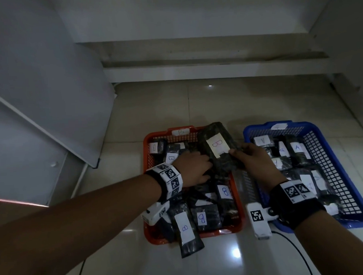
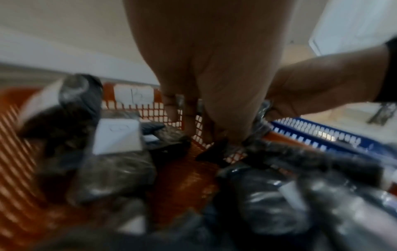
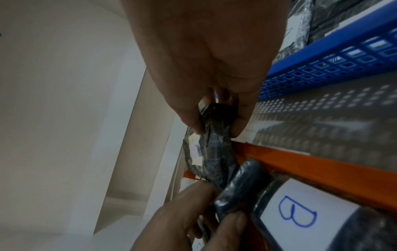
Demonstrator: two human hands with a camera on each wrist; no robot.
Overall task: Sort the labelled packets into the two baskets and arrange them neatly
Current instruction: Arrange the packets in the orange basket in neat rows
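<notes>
A dark wrapped packet [image 1: 218, 133] with a pale label marked B is held tilted above the far right part of the orange basket [image 1: 146, 147]. My right hand [image 1: 236, 153] pinches its right edge between thumb and fingers, plain in the right wrist view [image 3: 217, 125]. My left hand [image 1: 205, 165] grips its lower left edge, fingers curled under it [image 2: 217, 134]. The orange basket holds several dark packets labelled B [image 1: 225, 191]. The blue basket [image 1: 344, 167] to the right holds several packets labelled A [image 1: 297, 147].
One B packet [image 1: 185, 230] hangs over the orange basket's near rim onto the glossy tiled floor. A white board [image 1: 40, 126] leans at the left and a low step [image 1: 194, 72] runs behind the baskets. A black cable [image 1: 293, 246] lies near my right wrist.
</notes>
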